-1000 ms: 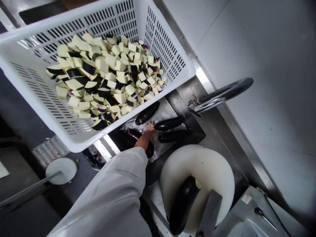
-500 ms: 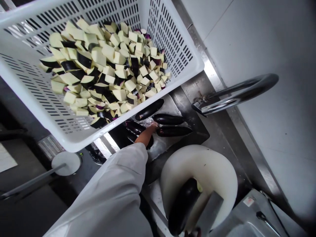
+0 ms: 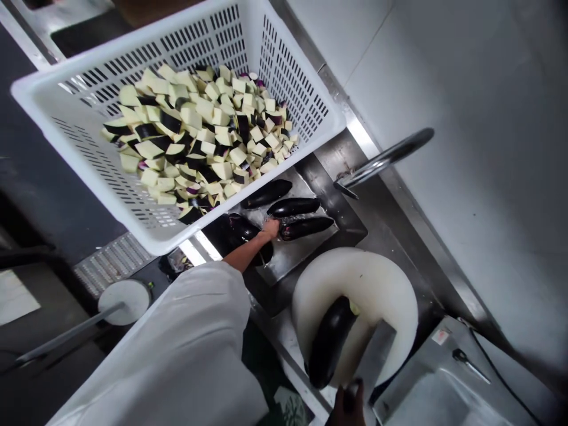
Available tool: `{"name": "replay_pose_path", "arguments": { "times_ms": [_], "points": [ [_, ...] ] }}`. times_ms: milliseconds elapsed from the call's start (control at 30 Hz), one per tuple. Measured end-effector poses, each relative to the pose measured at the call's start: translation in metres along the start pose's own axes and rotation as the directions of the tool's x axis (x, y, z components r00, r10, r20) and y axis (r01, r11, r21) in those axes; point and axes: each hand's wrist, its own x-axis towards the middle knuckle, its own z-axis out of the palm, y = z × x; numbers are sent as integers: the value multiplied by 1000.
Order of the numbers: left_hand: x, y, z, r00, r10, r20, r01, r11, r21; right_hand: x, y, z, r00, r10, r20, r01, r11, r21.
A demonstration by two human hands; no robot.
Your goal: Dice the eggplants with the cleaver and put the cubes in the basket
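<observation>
My left hand reaches down into the metal sink, its fingers looking curled at the near ends of two dark eggplants. One eggplant lies right beside the fingers, another eggplant just above it. What the fingers hold, if anything, is hidden. More eggplants lie by the basket's edge and under my forearm. At the bottom, my right hand grips a cleaver, its wide blade over the round white cutting block. A whole eggplant with a pale green end rests on the block, left of the blade.
A large white slotted basket with cut eggplant chunks stands over the sink's far-left side. A curved metal faucet juts out from the wall side. A metal unit sits lower right. A long-handled round tool is at left.
The view has shifted, so basket and faucet sit differently in frame. My left hand shows more plainly above the water. More of my right hand on the cleaver is visible.
</observation>
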Motion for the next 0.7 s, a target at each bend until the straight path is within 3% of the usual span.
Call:
{"name": "replay_pose_path", "arguments": {
  "times_ms": [100,167,233,300,367,433,533,600,633,667,700],
  "points": [
    [-42,3,-27,994,22,-110,-15,998,62,-5,7,4,994,70,-82,-73,997,-31],
    [-72,8,-46,975,90,-203,-68,992,110,-4,12,2,993,61,-103,-59,998,29],
    [-104,22,-60,929,199,-313,-165,977,132,2,18,-5,992,32,-119,-19,994,107],
    [-140,47,-60,864,335,-375,-320,942,102,11,27,-14,994,6,-114,9,991,133],
    [-182,83,-43,817,469,-336,-487,873,32,21,38,-23,996,-31,-78,40,993,112],
    [-226,122,-10,806,556,-203,-571,820,-19,30,48,-29,996,-76,-55,81,992,94],
    [-278,174,45,856,517,-26,-515,855,58,37,55,-34,993,-114,-17,115,988,102],
    [-297,201,68,871,488,63,-491,859,144,40,57,-36,992,-123,16,120,984,132],
    [-304,213,74,843,524,121,-538,824,179,41,58,-37,992,-119,32,113,982,150],
    [-308,225,77,783,591,194,-622,757,200,43,59,-37,992,-118,47,109,979,170],
    [-313,234,78,683,676,277,-730,652,207,44,61,-36,991,-121,59,108,976,189]
  ]
}}
